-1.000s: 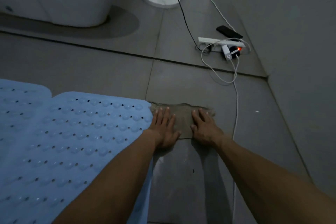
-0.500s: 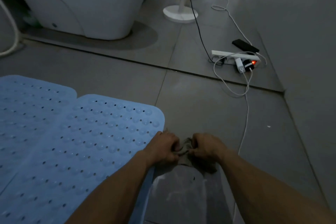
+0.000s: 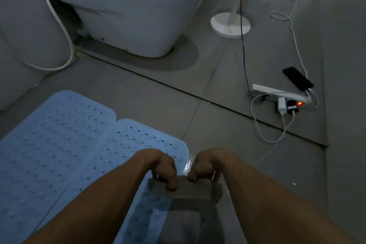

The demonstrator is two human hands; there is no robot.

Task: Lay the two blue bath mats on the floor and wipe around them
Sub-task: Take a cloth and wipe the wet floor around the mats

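Note:
Two blue bath mats lie flat side by side on the grey tile floor: the left mat [image 3: 49, 134] and the right mat [image 3: 142, 144], both dotted with holes and bumps. A grey cloth [image 3: 188, 189] is lifted just off the floor at the right mat's right edge. My left hand [image 3: 165, 168] and my right hand [image 3: 208, 166] each grip its upper edge, fingers curled over it. A wet, shiny streak shows on the tile between my hands.
A white toilet [image 3: 138, 16] stands ahead, with a hose [image 3: 63, 31] at its left. To the right lie a fan base [image 3: 230, 24], a power strip [image 3: 277, 93] with a red light, a black phone [image 3: 298, 78] and white cables [image 3: 263, 132]. A wall rises at far right.
My hands went from pressing the cloth flat on the tile to bunching it up, pulling it back toward me and lifting it. The view tilted up to show the toilet.

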